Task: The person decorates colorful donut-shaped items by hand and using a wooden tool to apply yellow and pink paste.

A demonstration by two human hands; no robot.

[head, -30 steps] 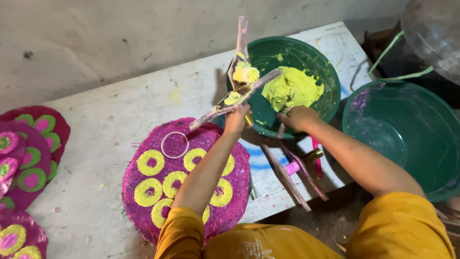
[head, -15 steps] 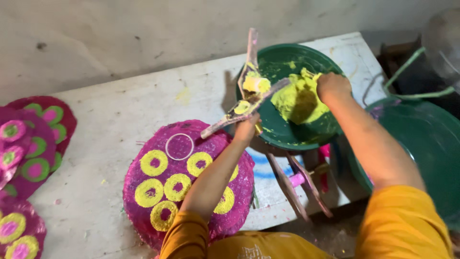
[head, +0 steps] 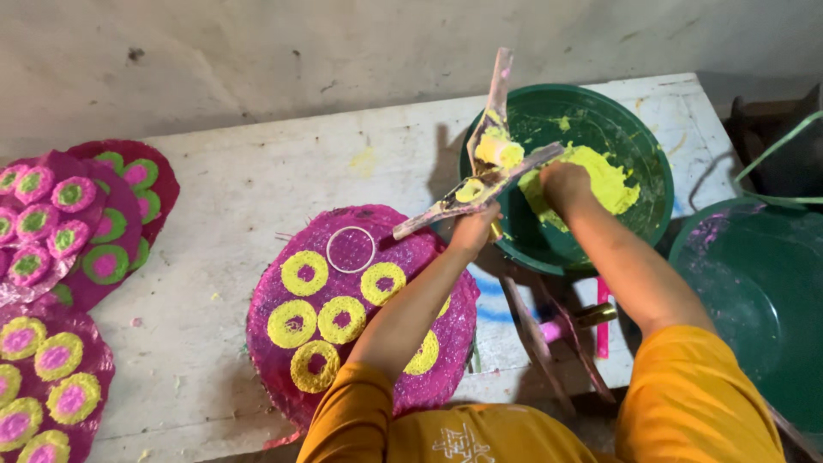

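Over green basin (head: 639,129) | R hand (head: 561,182) now in yellow paste (head: 613,182), grip unclear | L hand (head: 474,230) holds wooden tool (head: 480,184)

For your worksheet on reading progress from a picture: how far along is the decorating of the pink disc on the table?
Done: six yellow rings lie on the pink disc. In hand: the right hand is in the yellow paste in the green bowl; the left hand holds a scissor-like tool smeared with paste. Left: one ring is only a white outline, unfilled. Finished discs lie to one side.
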